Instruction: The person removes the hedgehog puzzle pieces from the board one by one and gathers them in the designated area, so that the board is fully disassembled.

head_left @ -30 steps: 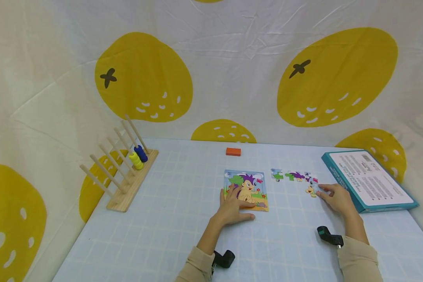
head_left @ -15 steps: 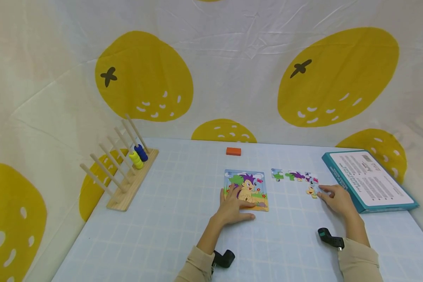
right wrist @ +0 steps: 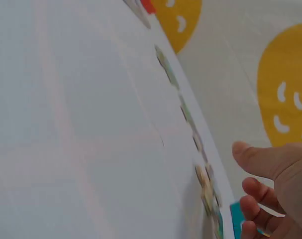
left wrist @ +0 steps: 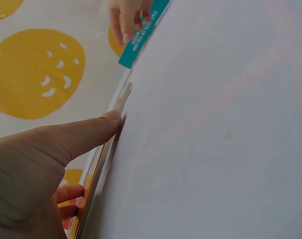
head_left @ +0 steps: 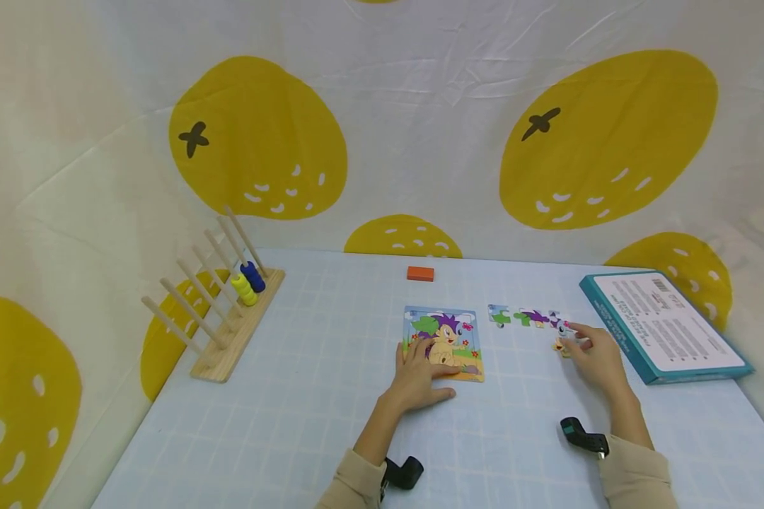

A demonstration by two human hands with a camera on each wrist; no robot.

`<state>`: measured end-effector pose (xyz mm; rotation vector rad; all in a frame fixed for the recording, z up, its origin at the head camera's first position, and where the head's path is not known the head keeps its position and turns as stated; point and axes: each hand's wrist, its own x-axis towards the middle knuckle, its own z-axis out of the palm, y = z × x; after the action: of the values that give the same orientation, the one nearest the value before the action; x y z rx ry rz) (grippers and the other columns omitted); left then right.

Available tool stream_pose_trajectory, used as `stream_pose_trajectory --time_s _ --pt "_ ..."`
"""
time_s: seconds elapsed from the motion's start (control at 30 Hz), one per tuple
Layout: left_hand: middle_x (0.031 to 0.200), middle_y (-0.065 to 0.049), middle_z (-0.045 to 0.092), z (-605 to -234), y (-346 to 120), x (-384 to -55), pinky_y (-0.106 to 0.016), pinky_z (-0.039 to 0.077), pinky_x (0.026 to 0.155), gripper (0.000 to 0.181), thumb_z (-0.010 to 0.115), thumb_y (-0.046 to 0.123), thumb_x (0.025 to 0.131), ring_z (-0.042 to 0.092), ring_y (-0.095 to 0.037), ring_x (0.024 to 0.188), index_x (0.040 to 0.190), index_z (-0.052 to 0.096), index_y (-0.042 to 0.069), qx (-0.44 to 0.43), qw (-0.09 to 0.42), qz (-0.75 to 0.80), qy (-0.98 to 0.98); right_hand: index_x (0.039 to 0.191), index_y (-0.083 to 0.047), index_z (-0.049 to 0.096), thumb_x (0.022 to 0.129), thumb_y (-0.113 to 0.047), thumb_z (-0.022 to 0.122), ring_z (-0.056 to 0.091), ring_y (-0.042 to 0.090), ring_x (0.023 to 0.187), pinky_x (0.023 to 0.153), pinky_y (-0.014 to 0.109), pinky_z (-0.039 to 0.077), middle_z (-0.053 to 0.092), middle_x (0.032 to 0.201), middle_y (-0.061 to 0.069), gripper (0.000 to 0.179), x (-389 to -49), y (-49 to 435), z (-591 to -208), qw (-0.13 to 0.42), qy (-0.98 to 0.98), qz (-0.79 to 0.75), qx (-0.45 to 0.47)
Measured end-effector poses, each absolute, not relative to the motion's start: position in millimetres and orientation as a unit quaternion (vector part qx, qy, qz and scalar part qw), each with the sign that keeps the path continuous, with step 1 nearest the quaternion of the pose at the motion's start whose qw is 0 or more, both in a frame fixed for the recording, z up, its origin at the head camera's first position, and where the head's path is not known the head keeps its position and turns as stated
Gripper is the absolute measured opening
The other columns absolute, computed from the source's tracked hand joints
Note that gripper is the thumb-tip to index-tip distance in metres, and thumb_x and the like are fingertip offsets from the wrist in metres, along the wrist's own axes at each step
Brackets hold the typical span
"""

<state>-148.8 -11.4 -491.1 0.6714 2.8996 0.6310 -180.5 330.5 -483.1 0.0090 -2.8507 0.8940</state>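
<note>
My left hand (head_left: 415, 380) rests on the picture board (head_left: 442, 320), which shows a purple-haired cartoon hedgehog. Its thumb lies along the board edge in the left wrist view. To the right, loose jigsaw pieces (head_left: 533, 318) lie in a ragged row on the cloth. Over the right end of that row is my right hand (head_left: 597, 357), partly covering a yellowish jigsaw piece (head_left: 557, 347). In the right wrist view, this right hand (right wrist: 285, 184) is raised above the blurred pieces (right wrist: 205, 191), thumb apart from loosely bent fingers, and nothing shows between them.
A teal box (head_left: 668, 325) with a white label lies right of my right hand. An orange block (head_left: 420, 273) sits at the back. At the left stands a wooden peg rack (head_left: 238, 332) with yellow and blue beads. A patterned cloth hangs behind.
My right hand has moved slightly left and up, from the right side of the end pieces to over them. The left hand stays on the board.
</note>
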Motion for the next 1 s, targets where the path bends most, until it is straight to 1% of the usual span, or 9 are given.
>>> stream_pose_trajectory --time_s 0.1,0.2,0.33,0.47,0.57,0.73,0.8,0.9,1.0 --pt "0.146 -0.011 0.034 -489.2 -11.3 -145.7 -0.065 0.010 0.107 0.046 0.070 0.050 0.079 0.023 -0.029 0.137 0.123 0.062 0.040 0.215 0.049 0.199 0.955 0.123 0.005 0.056 0.090 -0.017 0.062 0.054 0.033 0.084 0.070 0.041 0.047 0.057 0.101 0.025 0.040 -186.4 302.4 -478.8 0.107 -0.942 0.316 0.036" --pt "0.146 -0.013 0.033 -488.1 -10.8 -142.7 -0.065 0.011 0.107 0.051 0.068 0.054 0.078 0.024 -0.029 0.136 0.126 0.059 0.040 0.211 0.049 0.186 0.958 0.119 0.007 0.058 0.087 -0.012 0.066 0.057 0.033 0.082 0.070 0.040 0.048 0.060 0.097 0.024 0.038 -194.7 272.0 -477.3 0.116 -0.931 0.339 0.070" --pt "0.145 -0.014 0.033 -487.5 -10.7 -139.1 -0.065 0.012 0.107 0.056 0.067 0.057 0.077 0.024 -0.031 0.136 0.129 0.057 0.039 0.213 0.046 0.176 0.960 0.117 0.007 0.060 0.086 -0.010 0.067 0.058 0.031 0.083 0.071 0.039 0.047 0.062 0.096 0.021 0.036 -205.6 236.5 -480.9 0.102 -0.917 0.370 0.108" --pt "0.145 -0.013 0.033 -488.0 -11.6 -137.1 -0.065 0.013 0.107 0.056 0.066 0.057 0.078 0.024 -0.029 0.136 0.130 0.055 0.039 0.221 0.045 0.171 0.959 0.116 0.006 0.061 0.084 -0.010 0.069 0.057 0.029 0.084 0.072 0.039 0.047 0.063 0.096 0.019 0.037 -213.6 209.6 -485.1 0.084 -0.908 0.387 0.137" --pt "0.146 -0.012 0.033 -489.1 -13.0 -136.9 -0.064 0.013 0.107 0.055 0.064 0.058 0.080 0.023 -0.027 0.137 0.131 0.054 0.039 0.228 0.045 0.165 0.959 0.116 0.006 0.061 0.084 -0.012 0.071 0.057 0.030 0.085 0.074 0.041 0.047 0.063 0.096 0.018 0.038 -217.5 194.8 -486.7 0.070 -0.905 0.391 0.152" --pt "0.147 -0.012 0.032 -489.5 -15.6 -137.1 -0.064 0.014 0.107 0.055 0.064 0.057 0.080 0.023 -0.027 0.137 0.131 0.055 0.038 0.234 0.046 0.172 0.956 0.116 0.006 0.061 0.084 -0.014 0.071 0.058 0.033 0.093 0.083 0.049 0.048 0.063 0.101 0.019 0.039 -221.6 177.9 -489.8 0.042 -0.902 0.396 0.168" --pt "0.147 -0.012 0.032 -489.4 -16.3 -137.5 -0.064 0.014 0.107 0.055 0.064 0.057 0.080 0.023 -0.027 0.138 0.131 0.055 0.038 0.237 0.045 0.175 0.955 0.116 0.005 0.062 0.084 -0.016 0.071 0.058 0.034 0.097 0.086 0.052 0.046 0.064 0.105 0.020 0.039 -222.9 173.6 -491.6 0.030 -0.905 0.387 0.173" --pt "0.147 -0.011 0.032 -490.4 -17.1 -138.6 -0.063 0.016 0.106 0.054 0.063 0.058 0.080 0.023 -0.026 0.137 0.131 0.055 0.038 0.240 0.044 0.176 0.954 0.115 0.002 0.064 0.083 -0.022 0.072 0.056 0.037 0.103 0.091 0.060 0.038 0.064 0.110 0.020 0.041 -224.0 168.8 -494.3 0.020 -0.914 0.364 0.177" --pt "0.147 -0.011 0.032 -491.1 -18.2 -139.5 -0.063 0.018 0.105 0.054 0.062 0.059 0.080 0.024 -0.026 0.137 0.130 0.055 0.040 0.237 0.045 0.177 0.954 0.113 -0.001 0.066 0.082 -0.026 0.073 0.053 0.039 0.105 0.090 0.067 0.031 0.064 0.111 0.019 0.040 -224.7 165.4 -496.1 0.013 -0.922 0.344 0.175"
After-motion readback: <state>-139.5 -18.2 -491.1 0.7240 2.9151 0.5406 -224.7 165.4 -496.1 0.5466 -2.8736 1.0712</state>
